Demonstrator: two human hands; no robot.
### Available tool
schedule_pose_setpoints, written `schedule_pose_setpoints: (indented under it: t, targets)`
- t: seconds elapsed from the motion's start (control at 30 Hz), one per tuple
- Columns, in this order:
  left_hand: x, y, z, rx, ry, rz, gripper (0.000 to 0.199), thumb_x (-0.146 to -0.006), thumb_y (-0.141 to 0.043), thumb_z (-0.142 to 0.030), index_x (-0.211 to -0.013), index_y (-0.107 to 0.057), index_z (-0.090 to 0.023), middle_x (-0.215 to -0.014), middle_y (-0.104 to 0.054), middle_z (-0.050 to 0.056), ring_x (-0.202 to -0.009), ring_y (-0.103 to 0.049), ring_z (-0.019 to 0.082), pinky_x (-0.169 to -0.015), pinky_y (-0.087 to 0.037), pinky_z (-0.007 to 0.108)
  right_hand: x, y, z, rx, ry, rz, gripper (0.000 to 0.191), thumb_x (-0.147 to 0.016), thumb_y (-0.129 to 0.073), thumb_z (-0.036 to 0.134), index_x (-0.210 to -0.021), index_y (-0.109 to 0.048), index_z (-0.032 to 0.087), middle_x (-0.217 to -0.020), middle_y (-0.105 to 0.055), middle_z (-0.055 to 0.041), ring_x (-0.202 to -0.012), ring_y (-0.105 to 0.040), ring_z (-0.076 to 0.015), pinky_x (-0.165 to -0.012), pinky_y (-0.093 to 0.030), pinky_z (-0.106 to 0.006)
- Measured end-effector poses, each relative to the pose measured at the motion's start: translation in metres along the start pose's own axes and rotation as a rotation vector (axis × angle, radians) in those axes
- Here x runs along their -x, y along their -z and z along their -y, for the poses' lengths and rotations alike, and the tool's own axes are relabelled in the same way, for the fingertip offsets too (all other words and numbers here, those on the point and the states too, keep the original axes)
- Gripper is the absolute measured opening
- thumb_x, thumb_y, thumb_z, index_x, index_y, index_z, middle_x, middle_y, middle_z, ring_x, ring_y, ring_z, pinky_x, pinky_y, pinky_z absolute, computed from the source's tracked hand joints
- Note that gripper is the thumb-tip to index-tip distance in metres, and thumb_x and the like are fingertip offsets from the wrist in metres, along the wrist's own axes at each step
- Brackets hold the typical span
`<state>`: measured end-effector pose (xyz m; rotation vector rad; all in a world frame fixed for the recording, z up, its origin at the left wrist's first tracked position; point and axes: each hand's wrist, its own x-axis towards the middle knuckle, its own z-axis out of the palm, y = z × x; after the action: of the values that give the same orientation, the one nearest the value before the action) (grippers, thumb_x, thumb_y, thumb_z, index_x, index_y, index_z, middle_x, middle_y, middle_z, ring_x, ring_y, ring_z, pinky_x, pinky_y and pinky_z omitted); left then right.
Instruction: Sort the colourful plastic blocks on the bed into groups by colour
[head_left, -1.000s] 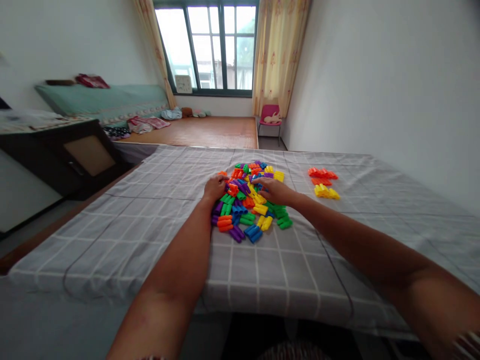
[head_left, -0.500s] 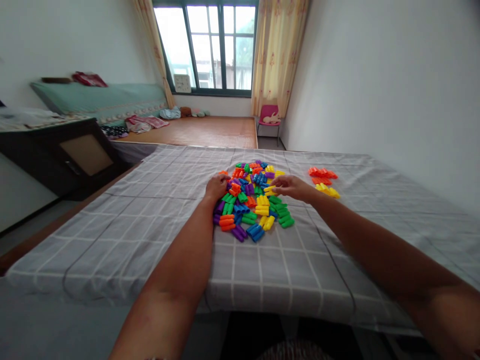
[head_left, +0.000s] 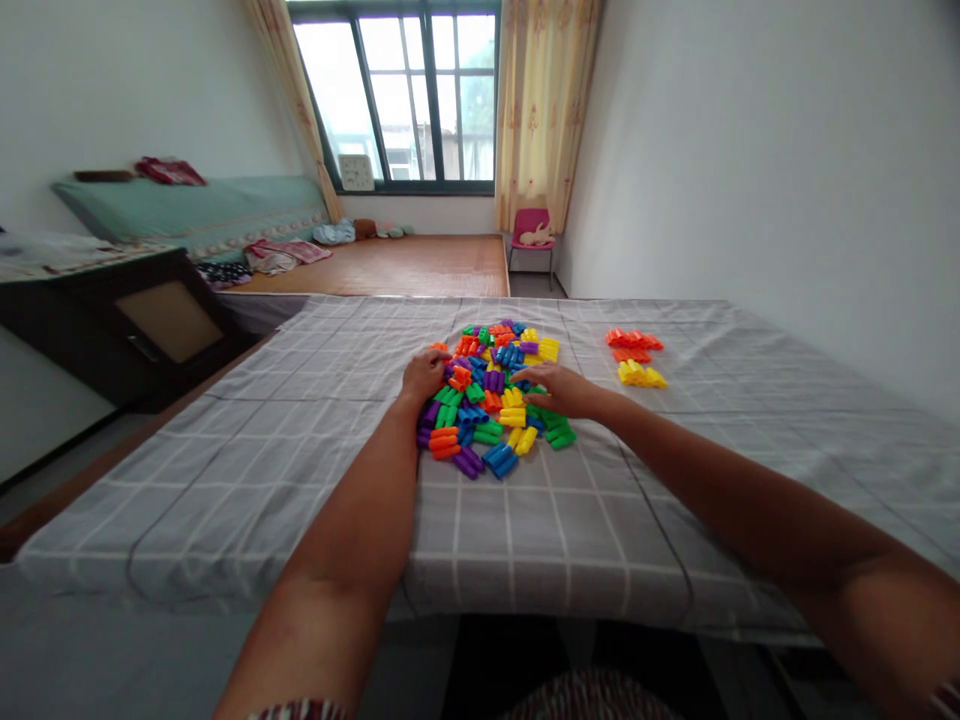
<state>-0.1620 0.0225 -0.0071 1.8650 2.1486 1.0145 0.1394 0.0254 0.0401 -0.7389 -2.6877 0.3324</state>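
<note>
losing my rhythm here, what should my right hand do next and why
Perhaps ease your right hand slightly toward you and pinch a yellow piece: it lies close by in the mixed pile, and other yellow pieces sit apart at the right, beside orange pieces.

the right grip (head_left: 559, 388) seems to hide some green blocks (head_left: 557, 430), and the left sleeve (head_left: 300, 710) is cut off below.
</note>
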Motion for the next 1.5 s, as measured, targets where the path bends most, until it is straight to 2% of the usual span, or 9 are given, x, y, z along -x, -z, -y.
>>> schedule_pose_setpoints:
  t: [0.23,0.4,0.53,0.7,0.83,0.93,1.07,1.33,1.5]
  targets:
    - [-0.003,-0.001,0.004,-0.001,-0.023,-0.004,0.036,-0.082,-0.047,-0.015,-0.104,-0.075,-0.018,-0.104,-0.073,0.005,-0.094,-0.065,0.018,-0.086,-0.049,0.028,-0.018,0.006,0.008,-0.031,0.037,0.247,0.040,-0.079,-0.063,0.019,-0.119,-0.066,0.019,-0.104,-0.070,-0.0072,-0.088,-0.064,-0.0189,-0.078,-0.049,-0.028]
    - [-0.003,-0.001,0.004,-0.002,-0.042,-0.010,0.036,-0.082,-0.045,-0.015,-0.103,-0.075,-0.018,-0.106,-0.073,0.006,-0.096,-0.064,0.018,-0.087,-0.049,0.028,-0.018,0.004,0.013,-0.084,0.023,0.191,0.038,-0.072,-0.073,0.021,-0.110,-0.069,0.019,-0.105,-0.070,-0.0062,-0.090,-0.064,-0.0190,-0.081,-0.050,-0.029]
    - [-0.003,-0.001,0.004,0.003,-0.047,-0.008,0.036,-0.082,-0.044,-0.015,-0.103,-0.075,-0.017,-0.106,-0.073,0.006,-0.097,-0.065,0.018,-0.087,-0.049,0.028,-0.009,0.010,0.006,-0.160,0.039,0.067,0.042,-0.072,-0.068,0.014,-0.113,-0.066,0.019,-0.109,-0.069,-0.0056,-0.089,-0.063,-0.0176,-0.081,-0.052,-0.031]
    - [-0.005,0.000,0.008,0.004,-0.052,0.002,0.037,-0.080,-0.045,-0.018,-0.102,-0.075,-0.019,-0.103,-0.074,0.004,-0.094,-0.065,0.018,-0.085,-0.050,0.027,0.027,0.052,-0.045,-0.301,-0.131,-0.152,0.045,-0.073,-0.064,0.019,-0.118,-0.064,0.021,-0.118,-0.064,-0.0074,-0.094,-0.063,-0.0183,-0.079,-0.055,-0.032]
    - [-0.006,0.001,0.009,0.012,-0.059,0.000,0.038,-0.079,-0.045,-0.020,-0.103,-0.074,-0.019,-0.100,-0.074,0.004,-0.093,-0.065,0.018,-0.084,-0.050,0.027,0.089,0.093,-0.110,-0.355,-0.446,-0.446,0.046,-0.070,-0.070,0.030,-0.114,-0.065,0.021,-0.116,-0.065,-0.0091,-0.102,-0.061,-0.0237,-0.087,-0.053,-0.040]
    - [-0.005,0.004,0.006,0.011,-0.039,0.007,0.038,-0.079,-0.045,-0.022,-0.102,-0.074,-0.019,-0.097,-0.074,0.003,-0.089,-0.066,0.018,-0.081,-0.050,0.026,0.138,0.100,-0.149,-0.417,-0.600,-0.542,0.051,-0.065,-0.074,0.040,-0.111,-0.067,0.020,-0.113,-0.067,-0.0095,-0.103,-0.061,-0.0259,-0.092,-0.051,-0.046]
    - [-0.003,0.008,0.001,-0.022,-0.034,0.012,0.037,-0.079,-0.045,-0.024,-0.101,-0.075,-0.018,-0.097,-0.074,0.004,-0.086,-0.066,0.018,-0.079,-0.050,0.026,0.168,0.088,-0.170,-0.489,-0.659,-0.441,0.055,-0.062,-0.077,0.045,-0.111,-0.069,0.021,-0.110,-0.069,-0.0083,-0.099,-0.062,-0.0252,-0.095,-0.048,-0.046]
    - [-0.001,0.010,0.001,-0.022,-0.029,0.011,0.038,-0.078,-0.045,-0.026,-0.102,-0.074,-0.019,-0.094,-0.075,0.003,-0.086,-0.066,0.018,-0.075,-0.050,0.025,0.156,0.080,-0.171,-0.388,-0.551,-0.217,0.051,-0.068,-0.071,0.041,-0.114,-0.071,0.020,-0.120,-0.067,-0.0094,-0.102,-0.062,-0.0274,-0.095,-0.049,-0.045]
    - [-0.001,0.010,0.001,-0.010,-0.029,-0.002,0.036,-0.079,-0.046,-0.027,-0.099,-0.075,-0.020,-0.096,-0.075,0.003,-0.087,-0.066,0.018,-0.076,-0.050,0.024,0.153,0.078,-0.172,-0.303,-0.511,-0.173,0.050,-0.070,-0.069,0.043,-0.115,-0.071,0.021,-0.117,-0.069,-0.0083,-0.100,-0.063,-0.0269,-0.096,-0.047,-0.046]
